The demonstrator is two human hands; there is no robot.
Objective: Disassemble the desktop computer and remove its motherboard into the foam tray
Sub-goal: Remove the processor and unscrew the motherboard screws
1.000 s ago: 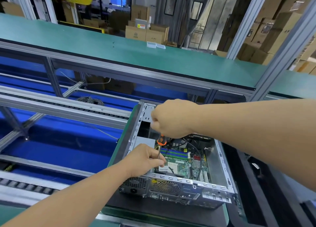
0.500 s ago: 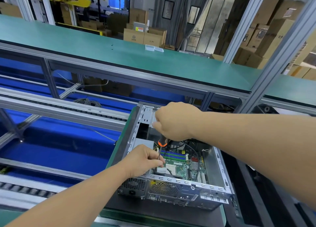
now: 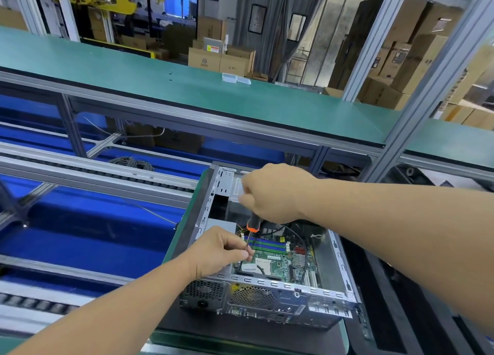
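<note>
Desktop computer case (image 3: 267, 298) is laid on its side, lid off, on the green counter (image 3: 187, 237); its long axis is seen running 6 to 12 o'clock, with the rear panel, vents and ports at 6. The green motherboard (image 3: 278, 263) is seated flat on the case floor, blue and green memory slots across it at 12, black cables over it. The screwdriver (image 3: 251, 230), orange collar, is held near upright, tip down at 6. Its handle is gripped in the clenched right hand (image 3: 275, 194). Its shaft is pinched by the left hand (image 3: 219, 250).
</note>
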